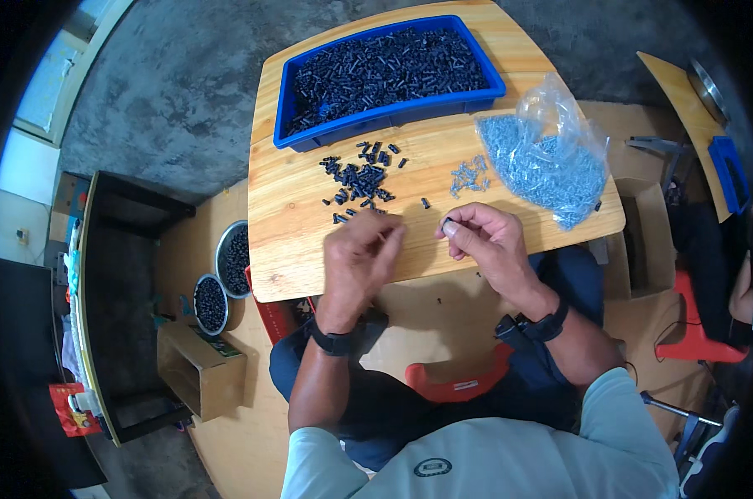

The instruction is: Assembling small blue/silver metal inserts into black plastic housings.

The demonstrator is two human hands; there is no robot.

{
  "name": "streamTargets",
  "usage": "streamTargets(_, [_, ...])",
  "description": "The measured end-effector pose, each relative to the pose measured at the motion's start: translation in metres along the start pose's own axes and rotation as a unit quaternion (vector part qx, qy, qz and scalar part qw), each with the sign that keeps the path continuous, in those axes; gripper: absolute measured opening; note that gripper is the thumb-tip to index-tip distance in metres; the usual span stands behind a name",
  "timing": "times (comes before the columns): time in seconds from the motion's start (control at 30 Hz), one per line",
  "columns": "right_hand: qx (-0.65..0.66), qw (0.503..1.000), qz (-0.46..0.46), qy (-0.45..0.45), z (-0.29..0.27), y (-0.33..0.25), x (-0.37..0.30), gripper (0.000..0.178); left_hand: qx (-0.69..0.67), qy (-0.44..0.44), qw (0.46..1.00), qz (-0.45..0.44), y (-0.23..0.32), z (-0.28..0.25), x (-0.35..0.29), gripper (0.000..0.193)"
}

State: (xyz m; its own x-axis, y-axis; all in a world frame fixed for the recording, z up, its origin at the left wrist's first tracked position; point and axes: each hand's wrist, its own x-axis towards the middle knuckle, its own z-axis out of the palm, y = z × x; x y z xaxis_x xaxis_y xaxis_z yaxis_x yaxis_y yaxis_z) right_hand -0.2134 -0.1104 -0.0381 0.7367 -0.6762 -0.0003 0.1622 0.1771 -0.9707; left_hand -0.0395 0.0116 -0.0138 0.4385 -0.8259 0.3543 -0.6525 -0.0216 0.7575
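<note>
My right hand point(495, 243) is closed above the table's near side, thumb and forefinger pinching a small black cylindrical part point(447, 223). My left hand point(360, 249) has its fingers curled in at the near edge of a loose pile of small black parts point(360, 179); its fingertips are hidden, so what they hold cannot be made out. Between the hands and a little farther away lies a single black part point(426, 203). Beyond my right hand several small silvery screws point(470, 176) are scattered, beside an open clear plastic bag point(547, 162) full of similar metal pieces.
A blue tray point(393, 114) heaped with black parts stands at the wooden table's point(289, 249) far side. On the floor at left are two metal bowls point(211, 306) of black parts and a cardboard box point(195, 366). Another person's arm point(741, 291) shows at far right.
</note>
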Motion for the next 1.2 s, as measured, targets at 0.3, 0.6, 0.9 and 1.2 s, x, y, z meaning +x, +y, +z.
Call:
streamTargets(0.3, [0.067,0.997,0.031,0.026,-0.008,-0.009,0.004,0.013,0.033,0.055,0.997,-0.038,-0.01,-0.017,0.009,0.005])
streamTargets(0.6, [-0.02,0.991,-0.064,0.112,-0.032,-0.018,-0.013,0.012,0.076,0.076,0.993,-0.046,-0.023,-0.019,0.018,0.009])
streamTargets(0.9, [0.064,0.996,-0.029,0.055,-0.05,-0.016,-0.037,0.012,0.04,0.069,0.996,-0.032,-0.024,0.002,0.025,0.007])
streamTargets(1.2, [-0.17,0.951,-0.111,0.234,-0.12,-0.032,-0.072,0.014,0.066,0.058,0.996,-0.006,-0.019,0.008,0.025,0.006])
